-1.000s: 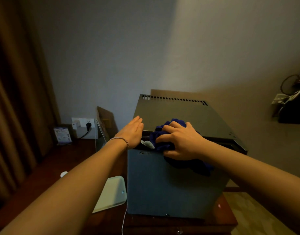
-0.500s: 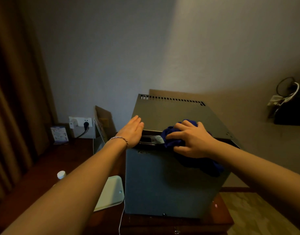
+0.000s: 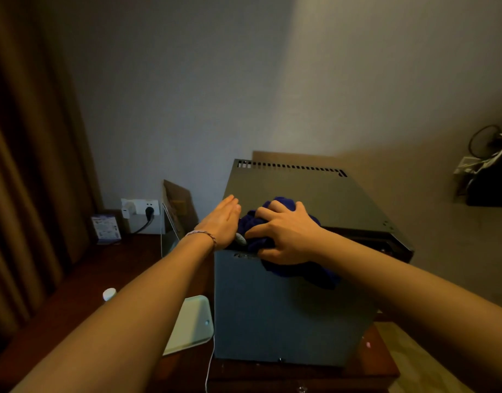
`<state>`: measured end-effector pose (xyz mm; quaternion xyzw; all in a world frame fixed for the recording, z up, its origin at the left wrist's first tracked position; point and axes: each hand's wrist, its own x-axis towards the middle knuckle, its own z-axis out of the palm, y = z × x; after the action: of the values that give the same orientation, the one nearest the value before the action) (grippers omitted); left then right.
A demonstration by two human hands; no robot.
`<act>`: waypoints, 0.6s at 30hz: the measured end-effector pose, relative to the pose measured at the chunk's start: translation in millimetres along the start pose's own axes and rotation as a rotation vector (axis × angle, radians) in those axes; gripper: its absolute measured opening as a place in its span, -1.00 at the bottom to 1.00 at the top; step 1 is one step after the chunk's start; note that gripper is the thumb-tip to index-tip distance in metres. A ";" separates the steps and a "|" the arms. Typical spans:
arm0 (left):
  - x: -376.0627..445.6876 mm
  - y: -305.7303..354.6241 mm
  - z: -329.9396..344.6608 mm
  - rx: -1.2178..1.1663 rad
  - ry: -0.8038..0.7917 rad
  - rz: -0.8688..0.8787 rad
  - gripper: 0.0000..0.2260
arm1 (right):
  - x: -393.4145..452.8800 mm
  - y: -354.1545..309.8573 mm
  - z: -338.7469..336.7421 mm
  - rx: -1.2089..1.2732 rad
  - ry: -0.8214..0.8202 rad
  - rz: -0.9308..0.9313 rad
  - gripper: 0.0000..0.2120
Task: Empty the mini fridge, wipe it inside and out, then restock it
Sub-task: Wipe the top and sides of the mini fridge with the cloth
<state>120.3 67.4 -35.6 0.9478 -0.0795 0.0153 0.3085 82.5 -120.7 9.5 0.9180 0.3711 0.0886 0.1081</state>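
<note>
- Head view showed the right hand (image 3: 286,236) curled over a bunched blue cloth (image 3: 281,222), fingers and thumb gripping it against the front top edge of the mini fridge (image 3: 286,307).
- Part of the cloth bulged up behind the knuckles onto the fridge top, and a loose fold hung below the palm over the upper part of the grey door.
- A small pale tag (image 3: 240,239) of the cloth showed just left of the thumb.
- Just left of that grip, the left hand (image 3: 220,219) lay flat, fingers straight and together, resting on the top left front corner of the fridge and holding nothing.
- A thin bracelet (image 3: 203,234) circled the left wrist.
- Behind both hands, the flat metal top ran back to a row of vent slots (image 3: 286,166) near the wall.
- To the right of the grip, a dark gap showed between the top panel and the door edge.
- Under the fridge stood a dark wooden cabinet (image 3: 380,367); a thin white cord (image 3: 210,364) hung down its front, below and left of the grip.
- Lower left of the grip, a pale green tray (image 3: 193,324) lay beside the fridge, touching or nearly touching its side.
- Farther left, a white bottle cap (image 3: 109,294) peeked out beside the left forearm.
- Well left and behind, a wall socket (image 3: 142,209) carried a white adapter and a black plug, with a small printed card (image 3: 105,229) standing near it.
- A brown curtain (image 3: 25,194) filled the far left.
</note>
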 end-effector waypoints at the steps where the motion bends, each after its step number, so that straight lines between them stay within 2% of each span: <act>1: -0.2 0.2 0.5 0.010 -0.008 0.005 -0.53 | -4.6 2.2 1.3 0.012 0.005 0.008 -0.59; 8: -0.1 -2.4 1.5 0.046 -0.002 0.016 -0.53 | -53.7 41.7 5.2 0.121 -0.024 0.143 -0.58; 14: 0.6 -1.9 0.7 0.104 -0.007 0.034 -0.53 | -116.7 83.3 13.8 0.156 -0.031 0.351 -0.42; 18: 0.7 1.3 0.4 0.219 -0.005 0.010 -0.53 | -141.3 104.9 15.7 0.127 -0.045 0.374 -0.35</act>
<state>120.7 66.0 -35.1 0.9755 -0.0827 0.0231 0.2026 55.5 -295.3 10.4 0.9777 0.1964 0.0633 0.0400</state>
